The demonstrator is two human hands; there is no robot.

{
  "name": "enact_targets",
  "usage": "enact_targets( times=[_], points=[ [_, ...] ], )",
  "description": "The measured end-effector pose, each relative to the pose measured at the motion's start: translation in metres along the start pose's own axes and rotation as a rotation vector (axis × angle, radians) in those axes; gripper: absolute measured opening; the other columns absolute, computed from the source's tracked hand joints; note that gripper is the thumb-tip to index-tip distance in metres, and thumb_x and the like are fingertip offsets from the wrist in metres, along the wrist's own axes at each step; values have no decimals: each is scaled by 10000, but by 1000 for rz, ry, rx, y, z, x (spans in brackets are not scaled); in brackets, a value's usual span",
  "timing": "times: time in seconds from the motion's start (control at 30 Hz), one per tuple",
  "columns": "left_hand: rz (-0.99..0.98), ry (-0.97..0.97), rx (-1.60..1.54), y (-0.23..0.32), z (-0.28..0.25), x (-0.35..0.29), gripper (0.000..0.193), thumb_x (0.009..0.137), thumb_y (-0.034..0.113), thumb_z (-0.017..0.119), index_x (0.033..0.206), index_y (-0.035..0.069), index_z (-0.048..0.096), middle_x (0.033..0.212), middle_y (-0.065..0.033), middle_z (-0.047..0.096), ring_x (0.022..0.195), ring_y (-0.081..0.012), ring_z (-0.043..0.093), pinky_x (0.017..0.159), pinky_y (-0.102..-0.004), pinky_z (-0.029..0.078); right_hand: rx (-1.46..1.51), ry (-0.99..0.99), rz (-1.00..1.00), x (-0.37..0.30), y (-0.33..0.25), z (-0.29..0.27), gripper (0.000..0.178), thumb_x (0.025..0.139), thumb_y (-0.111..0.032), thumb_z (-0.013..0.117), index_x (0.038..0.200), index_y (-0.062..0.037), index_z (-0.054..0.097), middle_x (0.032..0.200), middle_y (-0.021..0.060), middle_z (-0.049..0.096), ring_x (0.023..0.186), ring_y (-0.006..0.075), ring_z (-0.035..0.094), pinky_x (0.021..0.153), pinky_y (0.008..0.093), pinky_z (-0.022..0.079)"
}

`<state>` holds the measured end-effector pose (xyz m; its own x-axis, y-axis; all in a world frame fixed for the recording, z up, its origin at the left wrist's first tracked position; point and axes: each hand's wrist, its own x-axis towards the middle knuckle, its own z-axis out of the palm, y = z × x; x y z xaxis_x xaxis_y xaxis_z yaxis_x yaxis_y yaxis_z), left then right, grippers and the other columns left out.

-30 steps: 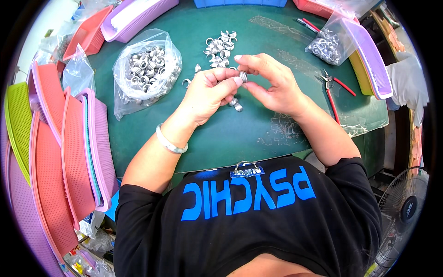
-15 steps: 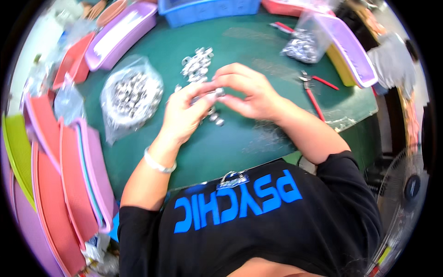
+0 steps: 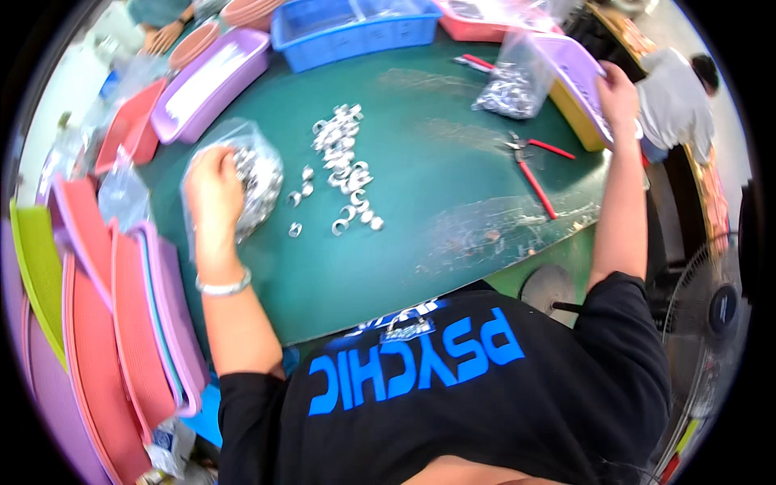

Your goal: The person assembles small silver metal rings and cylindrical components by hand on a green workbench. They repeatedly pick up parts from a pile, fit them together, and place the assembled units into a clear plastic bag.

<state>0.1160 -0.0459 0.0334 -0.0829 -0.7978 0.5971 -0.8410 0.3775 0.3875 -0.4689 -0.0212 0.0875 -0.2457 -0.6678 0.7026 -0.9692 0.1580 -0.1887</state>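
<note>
My left hand [image 3: 215,184] is on the clear plastic bag [image 3: 265,218] at the left, its fingers curled down among many small silvery metal pieces [image 3: 257,179]. What those fingertips grip is hidden. Far to the right, my right hand [image 3: 619,99] is at the rim of a purple bin [image 3: 558,55], with its fingers mostly out of sight. A loose pile of silvery ring-like pieces [image 3: 338,149] lies on the green table between the hands. A few single pieces [image 3: 307,188] sit between that pile and the bag.
Red-handled pliers [image 3: 529,174] lie open on the table [image 3: 388,275] at the right. Behind them are a bag of metal pieces [image 3: 511,90] and another red-handled tool [image 3: 477,63]. A blue bin [image 3: 356,40] stands at the back, stacked bins [image 3: 133,323] at the left. Another person's hand [image 3: 166,36] shows far left.
My hands have parted from over the pile. The left moved left onto the bag of pieces; the right moved up and right to the purple bin. The pile is now uncovered.
</note>
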Motion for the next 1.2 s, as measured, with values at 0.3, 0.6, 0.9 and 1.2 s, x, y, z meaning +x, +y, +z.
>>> enact_targets(
  times=[0.3,0.6,0.9,1.2],
  points=[
    [39,40,158,1,4,-4,125,771,56,530,860,26,613,837,-147,597,807,-318,562,722,-376,441,279,-63,-109,-24,-77,-3,275,793,-179,580,1037,-53,594,908,88,626,778,162,592,719,277,464],
    [245,156,-40,29,9,-8,88,772,32,545,835,24,606,749,-111,583,716,-273,558,645,-338,437,667,-585,-709,-88,-262,46,200,736,-39,592,935,-13,577,870,117,573,769,259,580,665,315,480],
    [148,-86,-292,57,26,-26,84,763,71,560,826,58,614,731,-96,559,683,-281,556,598,-363,448,710,-760,-747,-122,-313,80,166,763,-94,564,916,-75,625,885,86,581,863,273,562,753,355,457],
    [57,-261,-404,62,34,-33,132,775,46,571,894,14,618,738,-79,558,627,-164,535,570,-264,427,1157,-881,-384,-124,-298,85,124,805,-51,555,923,-23,580,824,72,589,754,156,552,699,268,444]
  ],
)
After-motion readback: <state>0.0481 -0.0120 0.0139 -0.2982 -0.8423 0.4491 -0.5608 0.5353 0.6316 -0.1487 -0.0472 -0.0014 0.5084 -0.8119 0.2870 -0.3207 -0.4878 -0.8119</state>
